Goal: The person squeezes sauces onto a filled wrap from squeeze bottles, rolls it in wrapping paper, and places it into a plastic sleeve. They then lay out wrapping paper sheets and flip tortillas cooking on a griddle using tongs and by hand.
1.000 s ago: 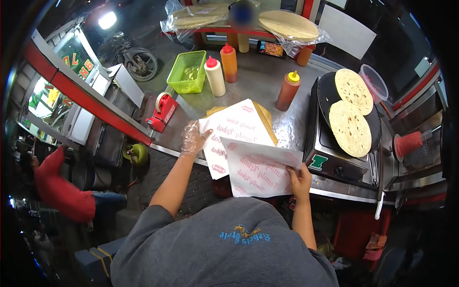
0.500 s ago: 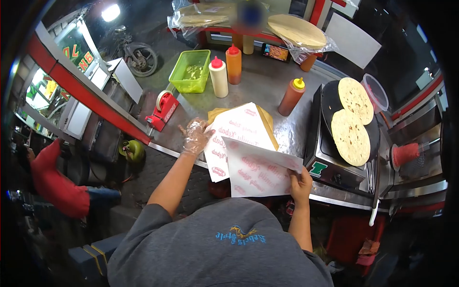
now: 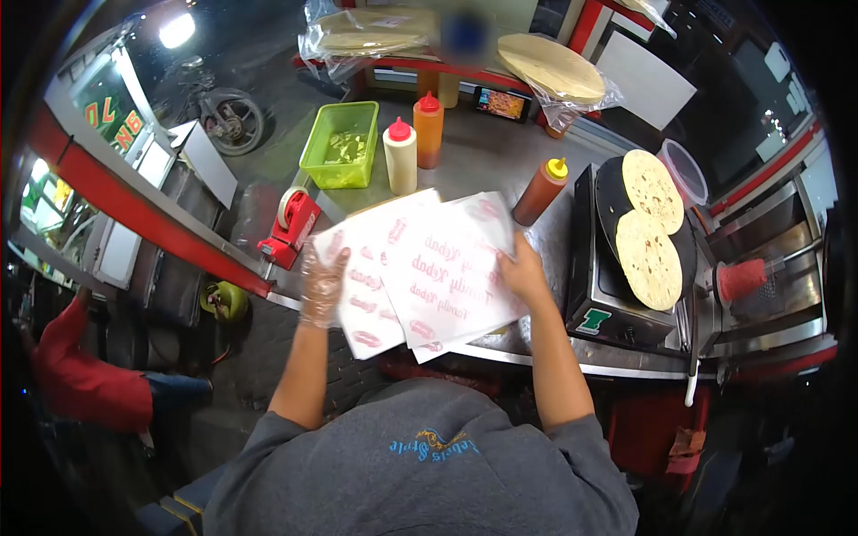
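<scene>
White wrapping papers (image 3: 456, 268) with red "Kebab" print lie spread over the front of the steel counter, overlapping the sheets on the left (image 3: 362, 308). My left hand (image 3: 323, 288), in a clear plastic glove, grips the left edge of these sheets, thumb on top. At the right edge, my bare right hand (image 3: 524, 270) is closed on the paper, its thumb over the print. A strip of brown paper shows at the stack's upper left edge. Just beyond my right hand stands a brown-red sauce bottle (image 3: 542, 191) with a yellow cap.
Two flatbreads (image 3: 651, 255) lie on a black griddle at right. A red tape dispenser (image 3: 290, 228), green tub (image 3: 340, 145), white sauce bottle (image 3: 400, 161) and orange sauce bottle (image 3: 429, 134) stand at left and back. Behind are a phone (image 3: 501, 104) and bagged flatbreads (image 3: 551, 68).
My right hand has moved up and left with its paper, which now overlaps the other sheets. My left hand has shifted left and down to the stack's edge. The view has shifted slightly.
</scene>
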The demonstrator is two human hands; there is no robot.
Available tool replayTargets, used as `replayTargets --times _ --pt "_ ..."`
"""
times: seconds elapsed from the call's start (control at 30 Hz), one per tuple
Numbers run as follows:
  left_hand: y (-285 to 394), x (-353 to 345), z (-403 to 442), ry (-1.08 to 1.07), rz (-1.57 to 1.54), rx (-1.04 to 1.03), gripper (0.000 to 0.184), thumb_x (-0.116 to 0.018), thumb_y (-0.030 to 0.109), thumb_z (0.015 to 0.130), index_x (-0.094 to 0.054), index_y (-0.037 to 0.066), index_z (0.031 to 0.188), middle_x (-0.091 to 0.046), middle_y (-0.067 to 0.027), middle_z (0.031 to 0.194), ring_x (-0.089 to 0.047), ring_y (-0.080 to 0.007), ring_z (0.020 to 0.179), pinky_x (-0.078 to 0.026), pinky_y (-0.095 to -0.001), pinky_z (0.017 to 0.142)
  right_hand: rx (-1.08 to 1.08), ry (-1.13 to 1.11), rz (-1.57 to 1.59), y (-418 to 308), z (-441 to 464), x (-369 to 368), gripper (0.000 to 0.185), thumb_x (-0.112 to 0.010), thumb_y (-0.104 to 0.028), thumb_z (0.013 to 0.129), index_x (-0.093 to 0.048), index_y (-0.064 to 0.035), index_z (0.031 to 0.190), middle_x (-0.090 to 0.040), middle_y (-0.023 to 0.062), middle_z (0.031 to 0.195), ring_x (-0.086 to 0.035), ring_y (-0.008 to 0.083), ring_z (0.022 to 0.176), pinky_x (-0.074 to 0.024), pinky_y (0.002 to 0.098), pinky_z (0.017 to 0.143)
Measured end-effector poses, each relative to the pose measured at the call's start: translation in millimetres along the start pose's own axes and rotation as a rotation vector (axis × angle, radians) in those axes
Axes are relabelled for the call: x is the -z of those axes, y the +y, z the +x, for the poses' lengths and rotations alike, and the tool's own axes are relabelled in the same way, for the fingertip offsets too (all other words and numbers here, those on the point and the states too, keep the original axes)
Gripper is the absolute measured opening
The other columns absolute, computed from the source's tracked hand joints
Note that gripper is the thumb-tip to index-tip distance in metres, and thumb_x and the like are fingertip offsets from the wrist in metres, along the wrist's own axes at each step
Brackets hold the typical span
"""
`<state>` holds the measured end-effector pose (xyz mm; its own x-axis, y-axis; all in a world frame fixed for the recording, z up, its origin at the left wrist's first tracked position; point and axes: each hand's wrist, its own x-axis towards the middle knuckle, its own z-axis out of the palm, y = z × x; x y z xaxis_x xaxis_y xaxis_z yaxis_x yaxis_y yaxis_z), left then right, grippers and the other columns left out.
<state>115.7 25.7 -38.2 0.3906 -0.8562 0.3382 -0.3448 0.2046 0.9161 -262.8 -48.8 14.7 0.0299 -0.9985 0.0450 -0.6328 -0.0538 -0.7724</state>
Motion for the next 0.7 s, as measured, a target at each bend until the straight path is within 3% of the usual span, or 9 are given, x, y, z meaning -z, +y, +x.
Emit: replayTargets --times 0.07,0.1,0.17,0.2,0.33,0.43,0.53,0.6,0.7 --pt "-29 32 15 -0.079 -0.02 0.173 0.07 -0.079 0.022 0.099 -0.042 -0.008 0.149 -0.068 -0.02 0.132 -0.066 -0.0229 0.117 -0.054 -0.036 0.099 0.03 -0.073 -0.215 6 15 -16 0.04 -0.068 -0.011 0.094 -0.059 0.0004 0.131 -0.07 0.0309 0.116 -0.067 0.0485 0.113 -0.0519 0.0524 0.099" --pt "-27 44 18 -0.127 0.113 0.168 0.079 -0.079 0.033 0.099 -0.039 -0.011 0.151 -0.068 -0.0243 0.133 -0.068 -0.0301 0.119 -0.054 -0.0398 0.101 0.106 -0.064 -0.265 20 23 -25 0.043 -0.068 -0.013 0.094 -0.059 0.0008 0.133 -0.069 0.03 0.12 -0.066 0.0482 0.115 -0.0509 0.052 0.102" --pt "-114 57 20 -0.14 0.532 0.024 0.09 -0.08 0.041 0.096 -0.037 -0.012 0.154 -0.068 -0.0296 0.132 -0.069 -0.0399 0.119 -0.055 -0.0451 0.1 0.092 0.101 -0.447 19 14 -27 0.047 -0.074 -0.02 0.091 -0.061 0.001 0.131 -0.069 0.0274 0.121 -0.065 0.0479 0.115 -0.0508 0.0528 0.102" --pt "-106 54 19 -0.115 0.459 0.06 0.087 -0.079 0.041 0.097 -0.039 -0.012 0.153 -0.068 -0.0291 0.132 -0.069 -0.0402 0.12 -0.055 -0.0451 0.1 0.084 0.179 -0.542 14 9 -25 0.05 -0.077 -0.024 0.09 -0.061 0.0012 0.13 -0.069 0.0262 0.122 -0.065 0.0478 0.115 -0.0508 0.0532 0.102" --pt "-64 42 12 -0.05 0.371 0.175 0.083 -0.078 0.042 0.097 -0.043 -0.011 0.151 -0.068 -0.0297 0.129 -0.068 -0.0425 0.119 -0.055 -0.0463 0.099 -0.213 0.004 -0.64 -22 -1 -28 0.066 -0.088 -0.042 0.081 -0.064 -0.002 0.127 -0.066 0.0232 0.127 -0.061 0.0417 0.124 -0.0535 0.0511 0.101" --pt "-40 38 15 -0.065 0.449 0.22 0.09 -0.078 0.045 0.096 -0.039 -0.011 0.154 -0.065 -0.0338 0.133 -0.066 -0.0473 0.122 -0.054 -0.0487 0.102 -0.386 -0.19 -0.483 -25 16 -31 0.065 -0.088 -0.041 0.08 -0.064 0.0003 0.125 -0.065 0.0236 0.131 -0.06 0.0418 0.127 -0.054 0.0502 0.102" --pt "-63 38 10 -0.039 0.726 0.195 0.095 -0.073 0.053 0.098 -0.035 -0.009 0.159 -0.059 -0.037 0.142 -0.061 -0.0512 0.127 -0.051 -0.0508 0.107 -0.271 -0.19 -0.546 -12 21 -45 0.058 -0.087 -0.031 0.081 -0.065 0.0016 0.124 -0.067 0.0239 0.131 -0.063 0.0412 0.124 -0.0534 0.0503 0.105" --pt "-97 42 7 -0.061 0.801 0.085 0.1 -0.068 0.059 0.099 -0.029 -0.009 0.162 -0.057 -0.0386 0.143 -0.059 -0.0537 0.128 -0.048 -0.0536 0.109 -0.18 -0.138 -0.511 -21 9 -51 0.045 -0.075 -0.014 0.085 -0.065 0.0007 0.127 -0.073 0.0259 0.121 -0.071 0.0432 0.115 -0.0558 0.0528 0.1" --pt "-67 40 15 -0.114 0.712 0.214 0.102 -0.063 0.064 0.1 -0.027 -0.007 0.163 -0.057 -0.0406 0.141 -0.058 -0.0551 0.128 -0.047 -0.056 0.11 -0.171 -0.197 -0.479 -25 2 -15 0.038 -0.065 -0.006 0.089 -0.065 0.0015 0.126 -0.074 0.0281 0.115 -0.073 0.0445 0.11 -0.0583 0.0539 0.094"
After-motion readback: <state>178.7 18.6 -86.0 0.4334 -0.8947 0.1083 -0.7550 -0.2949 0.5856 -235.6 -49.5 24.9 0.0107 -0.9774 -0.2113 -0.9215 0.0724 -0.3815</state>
